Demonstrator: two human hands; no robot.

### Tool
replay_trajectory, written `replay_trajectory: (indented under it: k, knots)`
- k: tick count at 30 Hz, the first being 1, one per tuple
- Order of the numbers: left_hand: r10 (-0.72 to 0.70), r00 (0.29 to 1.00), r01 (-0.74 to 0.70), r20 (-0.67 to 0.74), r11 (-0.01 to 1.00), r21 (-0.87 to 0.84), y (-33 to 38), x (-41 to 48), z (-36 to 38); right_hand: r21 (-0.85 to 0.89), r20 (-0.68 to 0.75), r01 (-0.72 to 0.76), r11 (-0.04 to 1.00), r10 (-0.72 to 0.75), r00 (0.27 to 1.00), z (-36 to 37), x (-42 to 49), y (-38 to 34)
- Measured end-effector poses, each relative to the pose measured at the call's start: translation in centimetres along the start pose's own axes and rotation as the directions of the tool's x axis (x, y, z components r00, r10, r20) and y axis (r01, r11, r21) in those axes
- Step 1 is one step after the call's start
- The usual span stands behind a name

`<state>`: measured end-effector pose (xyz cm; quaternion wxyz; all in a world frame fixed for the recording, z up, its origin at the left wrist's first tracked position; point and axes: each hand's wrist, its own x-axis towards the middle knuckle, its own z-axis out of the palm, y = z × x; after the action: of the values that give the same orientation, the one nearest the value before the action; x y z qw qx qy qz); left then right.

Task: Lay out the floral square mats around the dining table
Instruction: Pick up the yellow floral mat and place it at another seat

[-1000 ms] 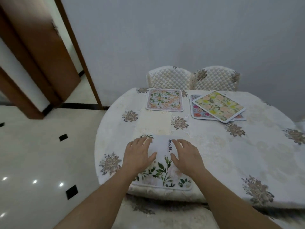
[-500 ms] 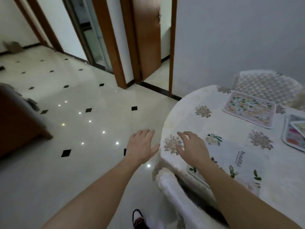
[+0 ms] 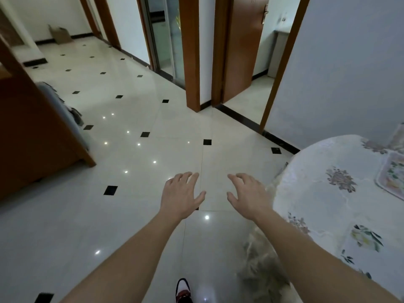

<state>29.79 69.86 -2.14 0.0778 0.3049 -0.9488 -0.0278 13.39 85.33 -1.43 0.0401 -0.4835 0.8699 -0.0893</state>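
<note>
Both hands hang over the floor [image 3: 153, 149], palms down, fingers spread and loose, grasping nothing: the left hand [image 3: 181, 193] is over bare tile, and the right hand [image 3: 249, 193] is just beside the rounded edge of the table [image 3: 317, 193], not touching it as far as can be told. The mats all lie to the right of the fingers, so the right hand is the nearer one to each of them and the left would have to cross the body to reach them. The pink mat [image 3: 391, 176] lies flat on the cloth at the far right, cut off by the picture's edge, with its visible border running at a slant. The leaf mat [image 3: 365, 237] seems to lie lower down, close to the near rim beside the right forearm. It is white like the cloth, so only its green sprigs tell it apart and its outline cannot be made out. Being square, the mats have no long axis to line up; what counts is each one's edge against the table's curve. No spare mat is in view, in a hand or elsewhere. The head faces the doorways [image 3: 238, 62] and not the table, and a shoe [image 3: 183, 289] points the same way, so the next mat probably calls for a turn back to the right or a walk round the rim.
</note>
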Motion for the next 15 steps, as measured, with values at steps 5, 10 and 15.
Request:
replay_trajectory:
  k: [5, 10, 15]
  knots:
    - [0.023, 1.000, -0.023, -0.003, 1.000, 0.004, -6.6, 7.1, 0.6, -0.016, -0.008, -0.038, 0.999, 0.038, 0.999, 0.6, 8.3, -2.5]
    - [0.068, 0.998, -0.068, 0.002, 0.998, -0.019, -9.8, 13.3, 1.3, -0.022, 0.012, -0.108, 0.994, 0.108, 0.994, 0.7, 13.5, -2.7]
    - [0.129, 0.991, -0.129, 0.015, 0.991, -0.036, -9.7, 19.8, 2.2, -0.030, 0.021, -0.183, 0.983, 0.184, 0.983, 0.6, 18.3, -0.1]
